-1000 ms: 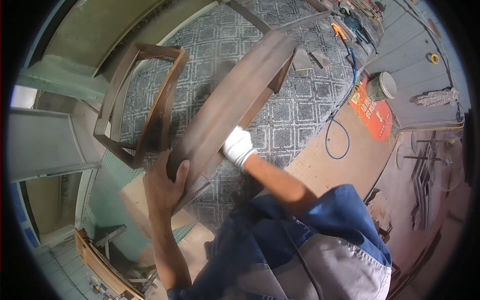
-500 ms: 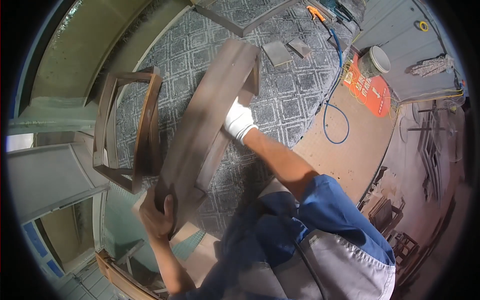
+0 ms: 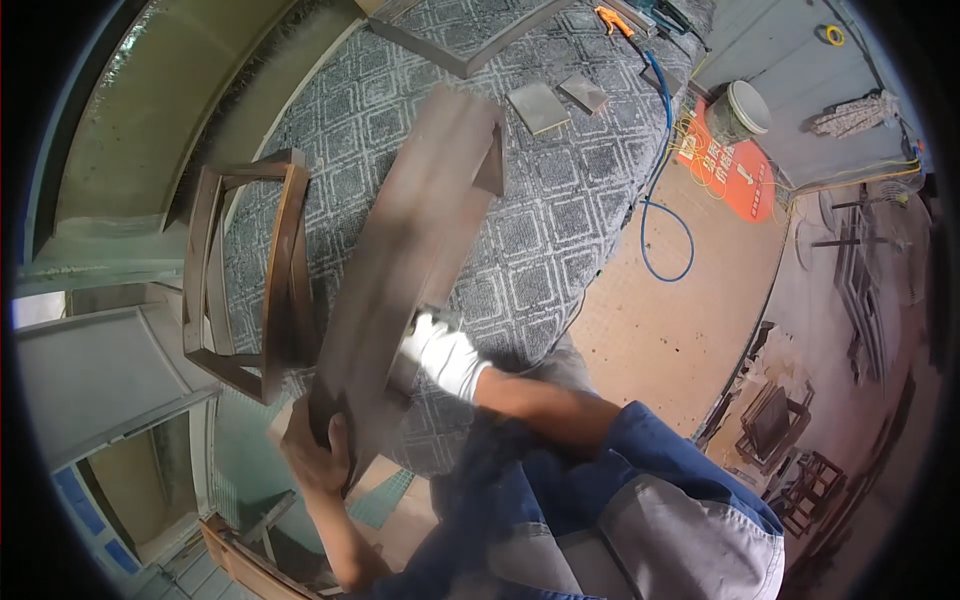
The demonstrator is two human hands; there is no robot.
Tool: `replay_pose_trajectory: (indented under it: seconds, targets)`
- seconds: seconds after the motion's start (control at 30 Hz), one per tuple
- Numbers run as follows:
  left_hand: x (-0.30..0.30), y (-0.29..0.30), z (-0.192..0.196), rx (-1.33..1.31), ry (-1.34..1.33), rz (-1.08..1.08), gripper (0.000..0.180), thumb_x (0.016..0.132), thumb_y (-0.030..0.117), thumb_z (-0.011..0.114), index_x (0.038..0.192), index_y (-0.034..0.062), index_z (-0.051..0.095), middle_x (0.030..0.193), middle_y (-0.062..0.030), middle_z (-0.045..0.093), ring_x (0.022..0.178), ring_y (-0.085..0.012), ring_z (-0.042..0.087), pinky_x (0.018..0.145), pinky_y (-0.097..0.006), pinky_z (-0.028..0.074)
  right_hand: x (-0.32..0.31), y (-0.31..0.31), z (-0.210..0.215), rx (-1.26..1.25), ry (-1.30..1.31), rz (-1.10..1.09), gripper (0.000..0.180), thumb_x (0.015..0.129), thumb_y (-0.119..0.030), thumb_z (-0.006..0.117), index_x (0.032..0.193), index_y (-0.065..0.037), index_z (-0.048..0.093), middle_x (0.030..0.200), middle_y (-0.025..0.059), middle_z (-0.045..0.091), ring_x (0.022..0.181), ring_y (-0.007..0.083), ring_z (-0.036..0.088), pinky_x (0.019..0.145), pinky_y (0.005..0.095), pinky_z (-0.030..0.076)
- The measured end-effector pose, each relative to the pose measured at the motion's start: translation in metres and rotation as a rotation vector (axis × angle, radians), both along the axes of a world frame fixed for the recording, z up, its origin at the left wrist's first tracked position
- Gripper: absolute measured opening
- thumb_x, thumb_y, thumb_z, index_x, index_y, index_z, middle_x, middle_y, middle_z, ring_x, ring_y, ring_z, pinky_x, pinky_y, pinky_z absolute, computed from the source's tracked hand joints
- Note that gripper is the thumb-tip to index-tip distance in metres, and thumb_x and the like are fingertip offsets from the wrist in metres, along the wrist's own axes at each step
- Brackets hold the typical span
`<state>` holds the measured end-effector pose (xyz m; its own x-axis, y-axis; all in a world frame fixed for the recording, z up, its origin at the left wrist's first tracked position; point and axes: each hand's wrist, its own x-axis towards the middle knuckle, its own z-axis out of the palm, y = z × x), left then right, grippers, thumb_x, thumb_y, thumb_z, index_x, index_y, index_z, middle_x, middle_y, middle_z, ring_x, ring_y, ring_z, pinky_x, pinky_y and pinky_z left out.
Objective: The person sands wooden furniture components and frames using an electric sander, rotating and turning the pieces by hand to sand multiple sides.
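Observation:
A long brown wooden frame (image 3: 385, 250) lies slanted across the padded grey table, its wide board facing up. My left hand (image 3: 313, 445), bare, is closed around its near end, with the thumb on the wood. My right hand (image 3: 442, 355), in a white glove, is at the frame's right-hand side near its lower half. Its fingers are bent in against the wood and partly hidden; a small dark patch shows by the fingertips, but I cannot make out what it is.
An open brown wooden frame (image 3: 280, 270) stands to the left. Another frame piece (image 3: 465, 60) lies at the far edge, near two small flat blocks (image 3: 538, 107). An orange air gun (image 3: 613, 20) with a blue hose (image 3: 660, 170) lies far right. A white bucket (image 3: 745, 108) stands beyond the table.
My right hand has slid along the frame's side toward me, down and to the left. My left hand keeps its hold on the near end.

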<state>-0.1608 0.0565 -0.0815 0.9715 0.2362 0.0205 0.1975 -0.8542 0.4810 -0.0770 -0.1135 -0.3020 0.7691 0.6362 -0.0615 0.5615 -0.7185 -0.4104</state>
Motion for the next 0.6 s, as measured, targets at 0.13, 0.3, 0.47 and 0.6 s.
replay_pose_trajectory:
  seconds: [0.13, 0.3, 0.47, 0.6]
  targets:
    - [0.003, -0.017, 0.007, 0.049, 0.079, 0.066, 0.045, 0.103, 0.036, 0.061, 0.124, -0.0035, 0.064, 0.096, -0.0350, 0.066, 0.096, -0.0600, 0.062, 0.078, -0.053, 0.053, 0.119, -0.078, 0.021, 0.232, 0.136, -0.186, 0.028, 0.107, -0.025, 0.055, 0.130, -0.022, 0.070, 0.113, 0.0236, 0.063, 0.090, 0.0413, 0.071, 0.078, 0.0516, 0.059]
    - [0.023, -0.039, -0.004, 0.185, -0.005, 0.153, 0.029, 0.111, 0.019, 0.046, 0.115, -0.0042, 0.063, 0.090, -0.0310, 0.062, 0.082, -0.0534, 0.058, 0.075, -0.052, 0.050, 0.184, -0.102, 0.014, 0.305, 0.070, -0.197, 0.023, 0.106, -0.025, 0.057, 0.123, -0.020, 0.071, 0.110, 0.0212, 0.065, 0.090, 0.0397, 0.071, 0.078, 0.0517, 0.058]
    - [0.057, -0.063, -0.014, 0.218, 0.092, 0.415, 0.037, 0.112, 0.022, 0.044, 0.100, -0.0080, 0.060, 0.083, -0.0335, 0.057, 0.078, -0.0534, 0.057, 0.070, -0.056, 0.046, 0.185, -0.112, 0.013, 0.187, -0.012, -0.217, 0.042, 0.103, -0.019, 0.056, 0.140, -0.038, 0.065, 0.108, 0.0176, 0.062, 0.088, 0.0336, 0.072, 0.072, 0.0473, 0.059]
    - [0.061, -0.066, -0.009, 0.159, 0.125, 0.479, 0.043, 0.113, 0.023, 0.039, 0.084, -0.0073, 0.048, 0.073, -0.0335, 0.046, 0.066, -0.0521, 0.045, 0.063, -0.057, 0.039, 0.211, -0.110, 0.047, -0.059, -0.192, -0.116, 0.020, 0.092, -0.013, 0.064, 0.109, -0.016, 0.073, 0.090, 0.0117, 0.066, 0.077, 0.0259, 0.070, 0.057, 0.0421, 0.054]
